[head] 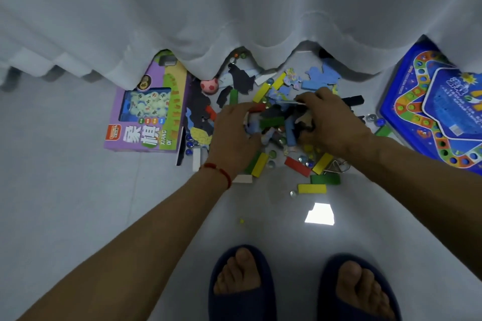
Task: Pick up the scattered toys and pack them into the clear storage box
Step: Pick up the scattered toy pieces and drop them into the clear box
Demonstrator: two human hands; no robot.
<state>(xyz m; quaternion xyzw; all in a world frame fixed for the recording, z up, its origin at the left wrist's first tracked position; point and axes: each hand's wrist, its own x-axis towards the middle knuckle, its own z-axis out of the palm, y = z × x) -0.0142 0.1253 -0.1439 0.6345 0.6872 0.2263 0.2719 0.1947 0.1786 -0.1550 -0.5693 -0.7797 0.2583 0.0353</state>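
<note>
A heap of scattered toys (276, 122) lies on the pale floor below a white curtain: coloured wooden blocks, foam puzzle pieces and glass marbles. My left hand (233, 129) curls round the left side of the heap, fingers on a red block. My right hand (330, 117) curls round the right side, fingers dug into dark and blue pieces. Both hands cup the pile between them. Loose blocks, one yellow (312, 188) and one green (325, 179), lie nearer me. No clear storage box is in view.
A purple chess-game box (146, 112) lies left of the heap, with a small pink ball (209, 85) beside it. A blue board game (433, 109) lies at the right. The white curtain (234, 21) hangs over the far toys. My slippered feet (300, 286) stand below.
</note>
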